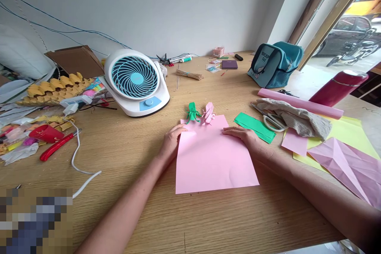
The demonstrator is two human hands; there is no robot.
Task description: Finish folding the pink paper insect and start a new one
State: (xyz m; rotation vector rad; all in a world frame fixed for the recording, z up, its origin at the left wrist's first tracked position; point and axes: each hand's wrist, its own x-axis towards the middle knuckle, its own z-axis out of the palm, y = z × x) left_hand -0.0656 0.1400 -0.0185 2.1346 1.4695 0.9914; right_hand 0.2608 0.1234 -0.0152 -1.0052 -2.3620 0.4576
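Note:
A sheet of pink paper (211, 162) lies in front of me, with a fold or curve across its upper part. My left hand (172, 137) grips its left edge near the top, fingers curled over and thumb hidden. On the opposite edge, my right hand (242, 134) holds the paper with its fingers laid over the top; that thumb is out of sight too. Just beyond the sheet's far edge are a green folded-paper insect (193, 112) and a pink folded-paper insect (208, 112), side by side.
Green paper strips (254, 127), scissors (274, 123), a grey glove (297, 116) and creased pink paper (348, 166) lie to the right. A red bottle (337, 87) and teal bag (275, 65) are behind them. A white fan (135, 83), cable (79, 151) and red-handled cutter (58, 145) occupy the left.

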